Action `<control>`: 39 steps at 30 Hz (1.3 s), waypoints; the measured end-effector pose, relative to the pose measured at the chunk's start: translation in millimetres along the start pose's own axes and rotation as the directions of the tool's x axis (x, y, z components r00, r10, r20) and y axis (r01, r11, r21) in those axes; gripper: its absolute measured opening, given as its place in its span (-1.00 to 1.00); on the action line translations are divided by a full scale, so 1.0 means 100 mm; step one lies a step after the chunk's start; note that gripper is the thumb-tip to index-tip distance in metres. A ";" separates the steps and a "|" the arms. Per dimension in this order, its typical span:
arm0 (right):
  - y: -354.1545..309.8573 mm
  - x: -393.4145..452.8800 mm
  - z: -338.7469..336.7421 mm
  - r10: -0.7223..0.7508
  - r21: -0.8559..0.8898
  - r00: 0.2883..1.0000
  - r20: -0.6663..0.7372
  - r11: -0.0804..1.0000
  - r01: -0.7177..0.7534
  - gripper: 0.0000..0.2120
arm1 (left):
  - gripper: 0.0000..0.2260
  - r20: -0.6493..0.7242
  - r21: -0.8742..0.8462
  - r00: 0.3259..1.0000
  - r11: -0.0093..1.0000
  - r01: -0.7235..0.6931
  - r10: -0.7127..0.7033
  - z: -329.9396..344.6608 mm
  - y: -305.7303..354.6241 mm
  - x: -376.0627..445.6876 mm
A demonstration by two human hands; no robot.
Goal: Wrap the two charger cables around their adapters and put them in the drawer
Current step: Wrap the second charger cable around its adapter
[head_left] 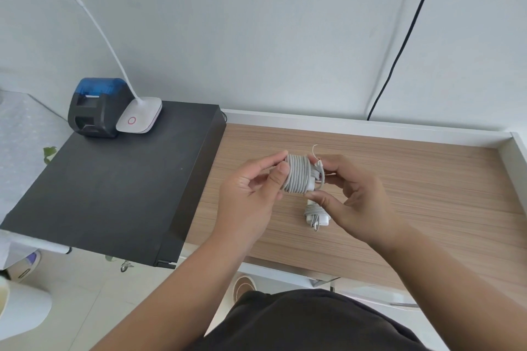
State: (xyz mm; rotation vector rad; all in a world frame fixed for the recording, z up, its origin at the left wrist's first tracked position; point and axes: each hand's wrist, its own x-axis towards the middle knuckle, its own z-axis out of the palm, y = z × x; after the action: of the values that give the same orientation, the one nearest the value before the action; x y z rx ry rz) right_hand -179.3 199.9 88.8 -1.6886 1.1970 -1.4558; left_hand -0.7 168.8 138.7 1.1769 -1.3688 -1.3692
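Over the open wooden drawer (399, 179), I hold a white charger adapter (298, 177) wound in tight grey coils of its own cable — both hands on it at once. My left hand (251, 194) pinches the left end of the bundle, thumb and curled forefinger closed on it, the remaining fingers bent loosely behind. My right hand (359, 196) grips the right end, thumb under the block and fingertips above, nipping the cable's loose tail, whose plug tip (319, 164) sticks up beside a thin frayed strand. The second charger adapter (316, 215), already wrapped, lies on the drawer floor just below the one I hold, partly hidden by my right thumb. To the left, on the black cabinet top (114, 194), stand a blue-lidded label printer (95, 107) and the white base of a desk lamp (139, 118), touching each other. A black cord (405, 37) runs down the wall behind.
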 end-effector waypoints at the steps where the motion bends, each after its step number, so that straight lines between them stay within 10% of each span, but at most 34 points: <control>1: 0.00 0.00 0.01 -0.003 -0.002 1.000 -0.009 1.000 0.003 -0.56 | -0.81 0.006 0.002 1.000 1.000 -0.004 0.004 0.00 0.01 0.01; 16: -0.06 0.04 0.10 0.078 0.094 0.996 -0.050 0.993 -0.073 -0.62 | -0.72 -0.020 -0.279 0.983 0.945 0.170 -0.183 0.06 -0.05 -0.14; 39: -0.08 0.00 -0.04 0.345 0.313 0.935 0.086 0.881 -0.354 -0.51 | -0.57 0.163 0.102 0.986 0.994 -0.037 0.020 -0.15 -0.16 -0.07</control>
State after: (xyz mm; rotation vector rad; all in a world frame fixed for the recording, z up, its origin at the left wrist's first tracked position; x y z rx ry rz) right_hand -181.2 204.2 96.7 -1.1942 1.1071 -1.3122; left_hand 15.8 173.8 123.9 1.1290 -1.5826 -1.4129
